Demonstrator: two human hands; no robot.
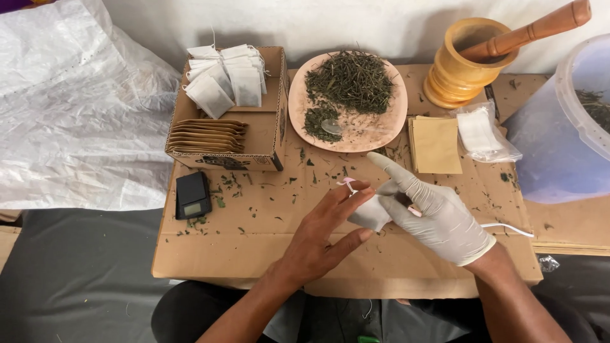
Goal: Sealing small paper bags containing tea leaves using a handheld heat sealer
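Bare cardboard table (254,254) open left of the hands. Scale (192,195) and box (270,136) block far left; plate (298,121), mortar (454,76), bucket (559,146) close the far edge.
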